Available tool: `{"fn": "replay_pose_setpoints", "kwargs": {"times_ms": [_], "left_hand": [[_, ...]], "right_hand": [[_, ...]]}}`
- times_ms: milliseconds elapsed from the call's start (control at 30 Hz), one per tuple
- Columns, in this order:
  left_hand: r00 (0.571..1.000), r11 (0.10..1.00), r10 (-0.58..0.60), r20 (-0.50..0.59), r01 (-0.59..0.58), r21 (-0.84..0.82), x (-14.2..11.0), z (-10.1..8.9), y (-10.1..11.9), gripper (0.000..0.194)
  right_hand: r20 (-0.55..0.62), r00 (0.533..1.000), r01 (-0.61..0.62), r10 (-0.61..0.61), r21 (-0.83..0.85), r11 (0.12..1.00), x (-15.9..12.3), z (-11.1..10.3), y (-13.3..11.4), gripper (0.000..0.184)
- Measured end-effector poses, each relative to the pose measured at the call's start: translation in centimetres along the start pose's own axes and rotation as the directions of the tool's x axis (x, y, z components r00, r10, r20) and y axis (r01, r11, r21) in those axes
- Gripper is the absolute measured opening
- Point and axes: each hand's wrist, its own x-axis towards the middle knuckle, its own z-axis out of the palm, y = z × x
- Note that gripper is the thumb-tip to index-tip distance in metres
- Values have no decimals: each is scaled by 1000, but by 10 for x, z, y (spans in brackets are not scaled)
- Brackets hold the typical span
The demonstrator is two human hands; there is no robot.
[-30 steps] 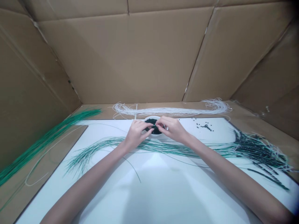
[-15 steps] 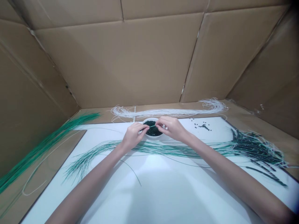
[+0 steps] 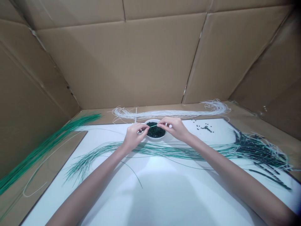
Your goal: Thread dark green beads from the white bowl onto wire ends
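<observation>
green strand (image 3: 153, 126) runs straight above the white bowl (image 3: 157, 140) of dark beads (image 3: 156, 133), between my left hand (image 3: 134, 135) and my right hand (image 3: 174, 127), each holding it in a narrow pinch. i judge the step in hand to be fine, close work along this strand; the next move calls for a steady, light grip. the white board (image 3: 160, 191) bears a bundle of green strands (image 3: 171, 150); cardboard walls (image 3: 122, 62) rise behind.

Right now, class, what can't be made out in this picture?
Head view:
Holes in the beads in the white bowl: too small.
Whether the green strand ends inside the right hand: hidden by its fingers.
Near end of the green bundle: cut off by left edge.
Part of the mixed bundle: hidden behind the right forearm.
</observation>
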Motion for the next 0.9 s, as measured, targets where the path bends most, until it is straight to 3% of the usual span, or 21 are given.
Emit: {"fn": "replay_pose_setpoints", "kwargs": {"times_ms": [100, 333, 533, 900], "left_hand": [[1000, 1000, -18, -10, 18, -17, 0, 0, 0, 11], [997, 995, -78, 0, 78, -66, 0, -1, 4, 14], [997, 995, -67, 32, 69, -66, 1, -1, 5, 13], [997, 997, -50, 59, 53, -54, 0, 0, 4, 14]], "right_hand": [[-17, 1000, -20, 20, 36, 999, 0, 1, -2, 17], [-69, 979, -175, 192, 201, 964, -3, 9, -8, 17], [-96, 974, -179, 203, 212, 961, -3, 8, -7, 17], [-41, 961, -249, 273, 297, 922, -1, 8, -7, 15]]}}
